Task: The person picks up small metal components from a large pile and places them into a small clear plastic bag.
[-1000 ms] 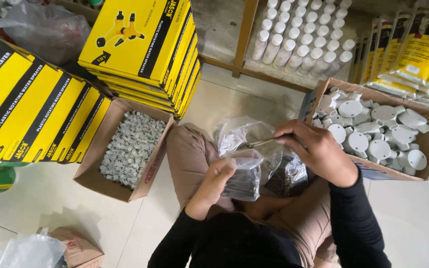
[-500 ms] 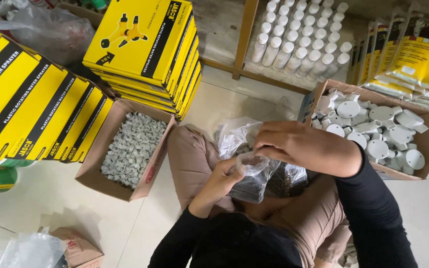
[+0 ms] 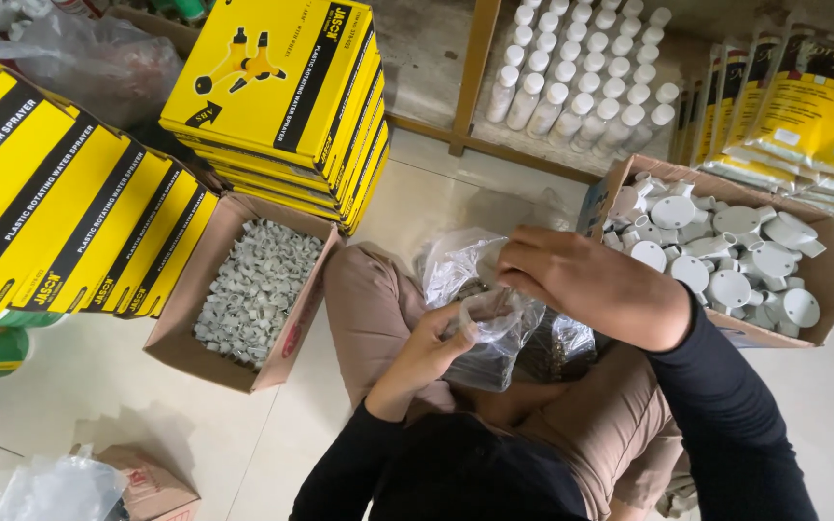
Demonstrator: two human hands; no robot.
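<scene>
I sit on the floor with a clear plastic bag (image 3: 494,338) of small dark metal pieces on my lap. My left hand (image 3: 433,347) grips the bag's gathered neck from below. Just above it, my right hand (image 3: 581,285) reaches across to the left, fingers closed on the bag's twisted top. A second, larger clear bag (image 3: 456,262) lies crumpled on my thigh behind them.
A cardboard box of small grey plastic clips (image 3: 253,289) stands at my left. At my right sits a box of white round junction boxes (image 3: 726,256). Stacks of yellow flat cartons (image 3: 272,92) rise at the left. White bottles (image 3: 581,77) and yellow bags (image 3: 803,106) line the back.
My right hand has swung from right of the bag over its top to the left, twisting the neck. My left hand kept its hold below.
</scene>
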